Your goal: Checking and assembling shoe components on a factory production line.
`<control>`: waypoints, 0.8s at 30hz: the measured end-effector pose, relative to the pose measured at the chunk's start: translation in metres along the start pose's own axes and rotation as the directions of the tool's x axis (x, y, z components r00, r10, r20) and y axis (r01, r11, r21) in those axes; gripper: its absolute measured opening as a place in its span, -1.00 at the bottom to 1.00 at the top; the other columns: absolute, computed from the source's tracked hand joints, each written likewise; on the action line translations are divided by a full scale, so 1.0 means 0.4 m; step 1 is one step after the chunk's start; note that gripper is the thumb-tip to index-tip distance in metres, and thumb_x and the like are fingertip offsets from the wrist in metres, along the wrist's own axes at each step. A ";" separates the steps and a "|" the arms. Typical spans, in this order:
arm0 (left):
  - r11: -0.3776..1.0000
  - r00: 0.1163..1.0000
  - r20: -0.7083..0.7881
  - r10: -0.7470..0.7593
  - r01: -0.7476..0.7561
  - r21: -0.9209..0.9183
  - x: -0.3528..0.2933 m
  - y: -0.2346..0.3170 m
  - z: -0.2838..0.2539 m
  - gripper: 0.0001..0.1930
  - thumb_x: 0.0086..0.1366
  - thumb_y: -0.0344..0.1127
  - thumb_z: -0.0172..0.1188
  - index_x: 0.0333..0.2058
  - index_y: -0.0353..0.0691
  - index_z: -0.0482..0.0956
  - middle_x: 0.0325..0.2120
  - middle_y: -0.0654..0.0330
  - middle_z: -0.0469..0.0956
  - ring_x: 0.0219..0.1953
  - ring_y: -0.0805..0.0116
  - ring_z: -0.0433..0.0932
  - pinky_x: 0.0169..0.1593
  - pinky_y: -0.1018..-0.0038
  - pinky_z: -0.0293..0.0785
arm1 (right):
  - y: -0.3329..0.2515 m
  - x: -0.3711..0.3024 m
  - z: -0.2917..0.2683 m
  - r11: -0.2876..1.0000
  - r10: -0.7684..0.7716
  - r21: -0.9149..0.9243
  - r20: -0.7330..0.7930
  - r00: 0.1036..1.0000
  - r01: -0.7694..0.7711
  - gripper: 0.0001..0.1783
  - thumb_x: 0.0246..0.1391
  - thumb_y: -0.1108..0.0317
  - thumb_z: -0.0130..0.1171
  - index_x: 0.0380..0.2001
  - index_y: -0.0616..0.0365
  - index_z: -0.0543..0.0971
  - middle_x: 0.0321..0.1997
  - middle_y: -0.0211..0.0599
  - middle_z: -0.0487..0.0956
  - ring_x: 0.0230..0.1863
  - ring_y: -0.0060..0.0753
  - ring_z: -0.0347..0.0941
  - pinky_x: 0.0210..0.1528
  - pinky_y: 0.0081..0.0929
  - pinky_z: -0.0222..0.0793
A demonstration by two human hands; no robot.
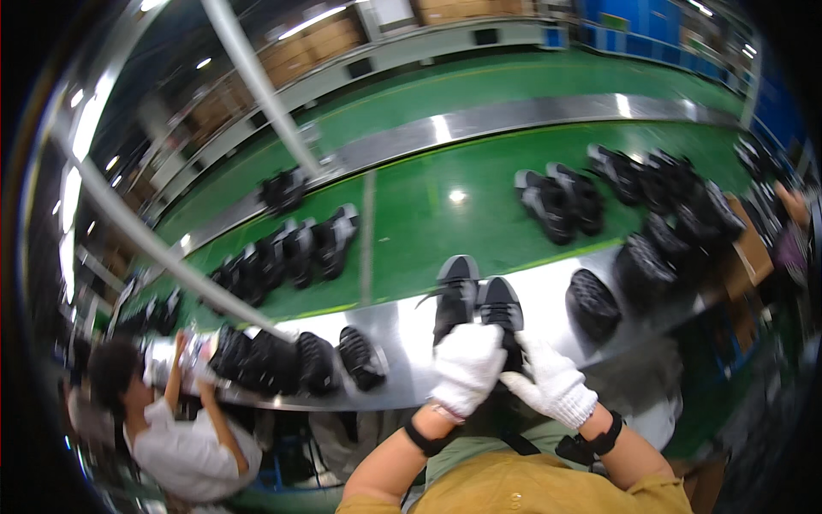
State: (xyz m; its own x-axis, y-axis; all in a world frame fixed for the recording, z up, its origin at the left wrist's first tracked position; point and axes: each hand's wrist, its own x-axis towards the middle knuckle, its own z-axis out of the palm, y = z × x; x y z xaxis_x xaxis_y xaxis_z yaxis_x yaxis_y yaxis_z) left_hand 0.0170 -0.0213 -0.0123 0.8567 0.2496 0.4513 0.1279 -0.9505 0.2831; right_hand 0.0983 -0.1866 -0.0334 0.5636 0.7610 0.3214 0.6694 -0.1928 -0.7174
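Two black sneakers with grey toes lie side by side in front of me, toes pointing away: the left sneaker and the right sneaker. My left hand, in a white knit glove, has its fingers closed over the heel end of the left sneaker and hides that part. Beside the right sneaker's heel is my right hand, gloved the same way, thumb and fingers apart. Whether it touches the shoe is hard to tell. To its right a single black shoe lies on the metal table edge.
Rows of black shoes lie on a green surface to the left, more shoes to the right. A co-worker sits at the left. An open carton stands at the right. A white pole slants across the left.
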 end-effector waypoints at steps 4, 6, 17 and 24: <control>1.000 0.998 0.055 -0.017 0.017 -0.001 -0.009 0.023 -0.016 -0.89 0.12 -0.33 0.26 -0.41 -0.14 0.50 -0.55 0.09 0.49 -0.41 0.05 0.55 -0.34 0.17 0.49 | 0.036 0.079 0.050 0.983 0.037 -0.180 0.014 0.999 -0.034 -0.37 -0.09 0.57 0.14 0.16 0.21 0.44 -0.05 0.16 0.57 -0.04 0.23 0.51 0.07 -0.05 0.43; 0.994 0.997 -0.046 0.059 -0.063 -0.093 -0.044 0.013 -0.049 -0.85 0.14 -0.35 0.27 -0.30 -0.17 0.55 -0.54 0.12 0.49 -0.45 0.09 0.53 -0.39 0.18 0.47 | 0.071 0.121 0.024 0.936 -0.116 -0.335 0.000 0.993 0.109 -0.41 -0.04 0.55 0.15 0.16 0.20 0.44 -0.15 0.16 0.60 -0.14 0.23 0.56 -0.05 -0.04 0.49; 0.751 0.736 -0.244 -0.631 0.659 0.049 -0.363 -0.318 -0.140 -0.20 0.07 -0.41 0.24 0.32 -0.43 0.17 0.20 -0.30 0.31 0.25 -0.27 0.28 0.37 0.04 0.19 | -0.281 0.166 0.151 0.966 -0.252 -0.002 0.204 0.946 0.257 -0.65 0.07 0.34 0.29 -0.04 0.09 0.57 -0.31 -0.05 0.61 -0.26 0.02 0.60 -0.18 -0.18 0.53; 0.709 0.684 -0.249 -0.686 0.705 -0.021 -0.407 -0.327 -0.102 -0.21 0.06 -0.47 0.20 0.33 -0.33 0.20 0.21 -0.26 0.32 0.23 -0.27 0.31 0.31 0.07 0.30 | -0.295 0.279 0.523 0.932 -0.303 -0.060 0.413 0.859 0.357 -0.61 -0.11 0.30 0.27 -0.15 0.11 0.49 -0.32 0.08 0.55 -0.24 0.18 0.51 -0.18 0.03 0.43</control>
State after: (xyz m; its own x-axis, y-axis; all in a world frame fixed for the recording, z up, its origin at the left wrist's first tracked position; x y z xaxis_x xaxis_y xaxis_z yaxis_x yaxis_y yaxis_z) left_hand -0.1595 0.0699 -0.0884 0.3735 0.8689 0.3248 0.6841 -0.4945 0.5362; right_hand -0.0192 0.0506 -0.0421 0.0815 0.9679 0.2378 0.8546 0.0549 -0.5164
